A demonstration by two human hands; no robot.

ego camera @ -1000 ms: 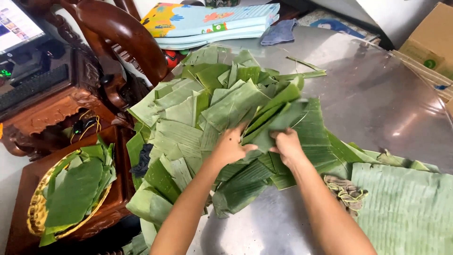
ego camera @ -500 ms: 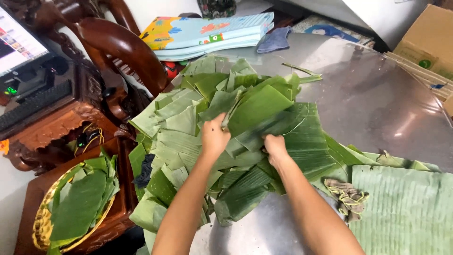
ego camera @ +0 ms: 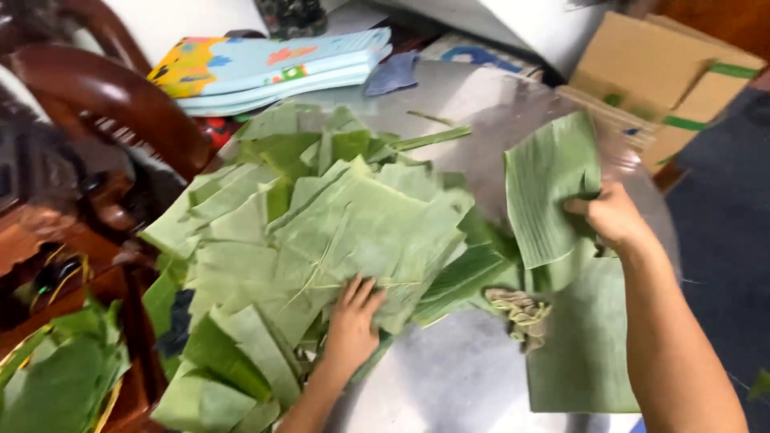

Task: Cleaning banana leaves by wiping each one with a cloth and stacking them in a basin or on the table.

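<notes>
A big pile of cut green banana leaf pieces (ego camera: 321,232) covers the left half of a round shiny metal table (ego camera: 449,377). My left hand (ego camera: 353,321) rests flat on the near edge of the pile, fingers spread. My right hand (ego camera: 613,216) is lifted at the right and pinches one leaf piece (ego camera: 549,188) by its edge, holding it upright above the table. Below that hand another large flat leaf (ego camera: 585,345) lies on the table. A small bundle of pale string (ego camera: 521,309) lies between the pile and the flat leaf.
Dark carved wooden chairs (ego camera: 104,112) stand at the left, with a basket of leaves (ego camera: 56,377) at the lower left. Folded colourful mats (ego camera: 273,68) and a blue cloth (ego camera: 393,72) lie at the back. A cardboard box (ego camera: 674,80) stands at the back right.
My right hand has left the pile and swung to the right, lifting one leaf piece with it. My left hand slid to the pile's near edge. The camera turned to the right.
</notes>
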